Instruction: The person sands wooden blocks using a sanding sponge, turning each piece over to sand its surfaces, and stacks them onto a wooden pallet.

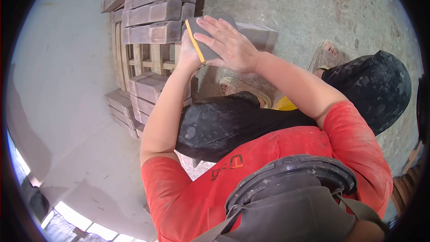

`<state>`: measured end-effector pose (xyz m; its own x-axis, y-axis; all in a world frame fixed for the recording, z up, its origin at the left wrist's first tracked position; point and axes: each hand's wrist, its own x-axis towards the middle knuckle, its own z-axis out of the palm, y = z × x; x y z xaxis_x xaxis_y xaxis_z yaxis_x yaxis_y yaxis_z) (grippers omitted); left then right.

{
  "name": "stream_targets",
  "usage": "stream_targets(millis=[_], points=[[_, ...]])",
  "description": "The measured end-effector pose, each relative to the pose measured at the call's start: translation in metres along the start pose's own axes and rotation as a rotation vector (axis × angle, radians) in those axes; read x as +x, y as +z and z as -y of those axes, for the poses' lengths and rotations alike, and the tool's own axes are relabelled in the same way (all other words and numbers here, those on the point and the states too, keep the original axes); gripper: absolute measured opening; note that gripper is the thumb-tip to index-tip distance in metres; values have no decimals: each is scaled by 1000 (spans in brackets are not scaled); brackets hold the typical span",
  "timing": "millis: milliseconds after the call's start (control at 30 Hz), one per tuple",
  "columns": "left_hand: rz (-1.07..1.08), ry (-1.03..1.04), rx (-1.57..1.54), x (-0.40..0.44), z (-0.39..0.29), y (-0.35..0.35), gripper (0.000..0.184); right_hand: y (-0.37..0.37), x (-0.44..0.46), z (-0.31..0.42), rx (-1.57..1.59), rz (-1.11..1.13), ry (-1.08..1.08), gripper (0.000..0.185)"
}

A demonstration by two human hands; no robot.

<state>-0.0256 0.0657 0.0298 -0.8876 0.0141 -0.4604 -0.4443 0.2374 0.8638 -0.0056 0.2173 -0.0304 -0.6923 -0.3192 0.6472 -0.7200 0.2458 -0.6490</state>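
Between my two hands is a dark grey flat pad (pixel 214 56) with a yellow edge strip, which looks like a sanding sponge. My left hand (pixel 190 55) grips it from its left and under side, and most of those fingers are hidden behind it. On the pad's upper face lies my right hand (pixel 230 47), flat with the fingers stretched out and slightly apart. Just beyond the pad is a grey block (pixel 259 35), partly covered by it; whether they touch I cannot tell.
Stacked brownish-grey blocks (pixel 154 13) stand on a wooden pallet (pixel 156 58) to the left. A lower stack of blocks (pixel 148 86) sits nearer my left knee. My sandalled feet rest on the concrete floor (pixel 295 4). Something yellow (pixel 285 104) shows between my legs.
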Motion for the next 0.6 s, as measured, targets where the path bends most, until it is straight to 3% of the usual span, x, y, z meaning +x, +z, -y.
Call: stream_targets(millis=[33,67,100,167,200,233,267,333,367,433,500,533,600], points=[[-14,10,109,-2,-3,1,47,6,-10,-8,5,6,16,73],[-147,35,440,12,30,-18,72,14,-22,-17,14,0,113,76],[-151,29,444,6,24,-17,72,22,-30,-30,20,-10,201,80],[-87,-224,215,-15,-3,-13,99,15,-80,-81,-133,259,485,86],[-12,-347,264,-19,-13,-16,114,1,-103,-106,-210,272,501,84],[-13,-350,271,-15,-5,-26,114,-6,-118,-119,-285,293,525,83],[50,-46,533,-10,12,-38,118,-5,-114,-116,-281,296,535,83],[92,389,861,-6,20,-40,123,-8,-84,-100,-228,460,813,85],[52,249,832,-5,11,-34,113,0,-59,-78,-163,394,743,82],[61,242,786,-2,11,-29,104,9,-51,-59,-90,355,673,80],[9,211,847,-3,9,-24,106,25,-55,-57,-37,-36,373,71],[11,323,915,-2,7,-23,107,35,-85,-87,-38,-86,335,60],[-17,664,1139,7,10,-25,109,27,-123,-148,-47,212,721,48]])
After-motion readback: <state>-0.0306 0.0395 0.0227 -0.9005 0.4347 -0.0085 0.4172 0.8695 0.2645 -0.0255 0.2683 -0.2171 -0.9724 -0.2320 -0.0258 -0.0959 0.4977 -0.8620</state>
